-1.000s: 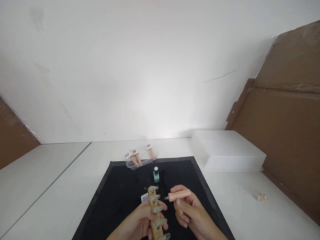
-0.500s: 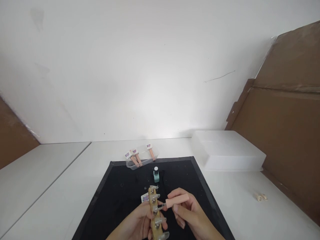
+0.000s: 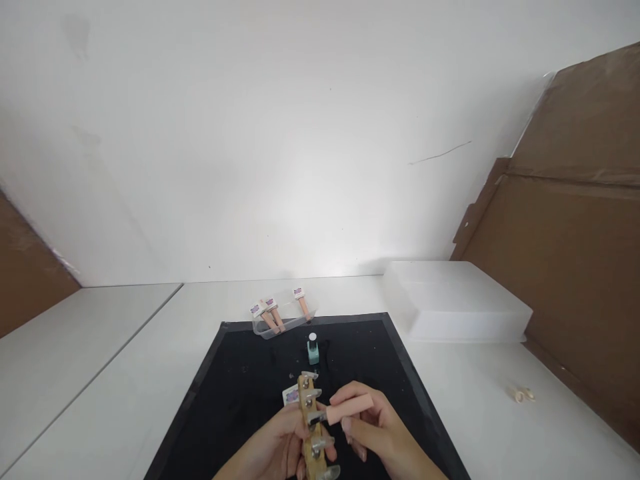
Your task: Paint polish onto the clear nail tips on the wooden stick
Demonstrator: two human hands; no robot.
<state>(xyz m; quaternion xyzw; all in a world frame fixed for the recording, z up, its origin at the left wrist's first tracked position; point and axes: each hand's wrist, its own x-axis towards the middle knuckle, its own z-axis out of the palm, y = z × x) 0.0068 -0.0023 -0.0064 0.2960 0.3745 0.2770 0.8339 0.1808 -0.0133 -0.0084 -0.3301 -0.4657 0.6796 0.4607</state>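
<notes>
My left hand [image 3: 285, 433] grips a narrow wooden nail tip stand [image 3: 309, 437] at the front of the black mat. Several clear false nail tips [image 3: 321, 442] stick out sideways along it. Between the fingers of my right hand [image 3: 377, 427] is a nail polish brush with a long pink handle [image 3: 350, 407]. Its dark bristle end meets the middle nail tip [image 3: 315, 417]. A white labelled nail polish bottle [image 3: 291, 395] sits just behind my left hand, partly hidden by the stand. Beyond it stands a teal bottle [image 3: 313, 352] with a white top.
A clear tray [image 3: 265, 333] with 3 pink-handled, white-labelled polish bottles [image 3: 273, 317] lies behind the black mat [image 3: 240, 373]. To the right are an upturned white plastic bin [image 3: 465, 313] and small beige rings [image 3: 521, 395]. Cardboard [image 3: 570, 280] walls the right side.
My right hand has moved the brush slightly left and down, so its tip reaches farther over the middle nail tip. My left hand and the stand hold nearly still.
</notes>
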